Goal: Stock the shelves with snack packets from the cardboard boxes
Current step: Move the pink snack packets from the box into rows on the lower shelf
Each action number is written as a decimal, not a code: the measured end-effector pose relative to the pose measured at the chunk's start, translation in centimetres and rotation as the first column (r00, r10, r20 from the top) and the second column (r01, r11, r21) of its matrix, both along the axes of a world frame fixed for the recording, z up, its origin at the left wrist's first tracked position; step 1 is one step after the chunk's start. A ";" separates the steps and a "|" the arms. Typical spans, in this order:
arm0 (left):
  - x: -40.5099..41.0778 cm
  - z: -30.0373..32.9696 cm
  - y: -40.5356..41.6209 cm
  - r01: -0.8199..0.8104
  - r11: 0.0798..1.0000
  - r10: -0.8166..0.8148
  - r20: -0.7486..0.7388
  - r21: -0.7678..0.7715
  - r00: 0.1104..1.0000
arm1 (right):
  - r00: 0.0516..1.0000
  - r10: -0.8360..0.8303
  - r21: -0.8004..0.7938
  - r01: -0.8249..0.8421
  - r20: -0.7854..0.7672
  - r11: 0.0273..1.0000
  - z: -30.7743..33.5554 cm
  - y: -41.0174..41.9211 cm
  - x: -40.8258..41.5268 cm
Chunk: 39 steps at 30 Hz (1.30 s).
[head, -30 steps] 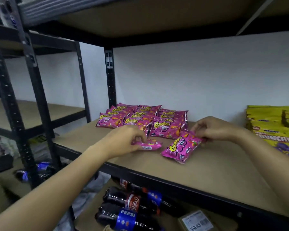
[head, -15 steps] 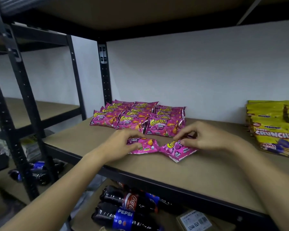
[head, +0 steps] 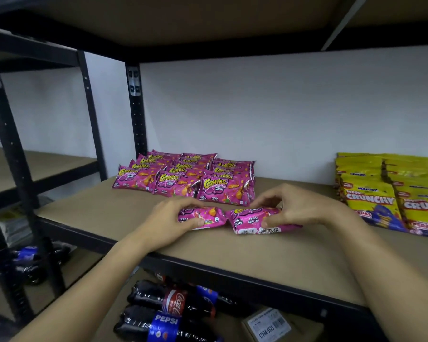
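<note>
Both hands are down on the shelf (head: 294, 253) board, near its front edge, each with a pink packet. The left hand (head: 169, 218) grips the left pink packet (head: 205, 215): its fingers (head: 183, 202) curl over the far top edge and the thumb presses the near face. The right hand (head: 294, 206) holds the right pink packet (head: 247, 219), fingers arched over the top, thumb tucked against the front. The two packets sit side by side, their inner ends touching or nearly so; it's too close to call. Both rest on the board, tipped up on their near edges rather than lying flat.

Just behind them, toward the wall, lies the pink stack (head: 183, 177), overlapping rows of the same Corntoz chilli cheese packets, three across at the front. The held pair sits just in front of that stack's right-hand front packet, a narrow strip of bare board between.

Far right on the same shelf stand the yellow packets (head: 371, 201), marked Crunchy, in rows leaning back toward the wall, well apart from the hands.

Down below, on the lower shelf, dark cola bottles (head: 173, 314) lie on their sides, one with a red label, one with a blue Pepsi label. Beside them to the right sits a cardboard box (head: 269, 327) with a white barcode sticker. More dark bottles lie blurred at far left.
</note>
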<state>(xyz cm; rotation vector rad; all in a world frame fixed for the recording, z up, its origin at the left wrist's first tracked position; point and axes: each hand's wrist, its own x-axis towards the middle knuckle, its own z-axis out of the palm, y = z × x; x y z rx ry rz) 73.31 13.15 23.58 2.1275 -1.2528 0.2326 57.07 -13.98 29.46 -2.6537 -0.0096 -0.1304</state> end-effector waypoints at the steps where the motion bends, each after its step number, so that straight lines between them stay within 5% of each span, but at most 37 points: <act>1: -0.1 0.1 -0.2 -0.002 1.000 0.002 -0.007 0.002 1.000 | 1.000 -0.012 0.008 0.012 0.008 1.000 0.0 -0.1 -0.1; 11: -1.3 0.5 -3.1 -0.036 0.995 0.033 -0.038 -0.089 0.999 | 0.993 -0.093 0.170 0.081 0.066 0.982 0.3 -1.6 -1.3; 18: -1.2 1.5 -4.9 -0.070 0.988 0.084 0.105 -0.135 0.991 | 0.966 -0.170 0.256 0.117 0.197 0.960 0.3 -2.5 -1.2; 22: -1.5 2.2 -6.5 -0.057 0.982 0.092 0.194 -0.178 0.977 | 0.874 -0.328 0.239 0.253 0.360 0.937 0.0 -4.0 -0.3; 26: -1.4 1.4 -7.5 -0.030 0.989 0.072 0.298 -0.144 0.952 | 0.795 -0.368 0.062 0.388 0.483 0.920 -0.2 -5.7 1.3; 31: -1.2 0.7 -7.8 -0.021 0.992 0.067 0.375 -0.126 0.924 | 0.813 -0.365 -0.293 0.523 0.454 0.800 -1.0 -8.0 3.9; 39: -0.8 0.1 -8.0 0.009 0.994 0.032 0.369 -0.107 0.929 | 0.784 -0.325 -0.464 0.588 0.529 0.663 -2.2 -10.0 8.2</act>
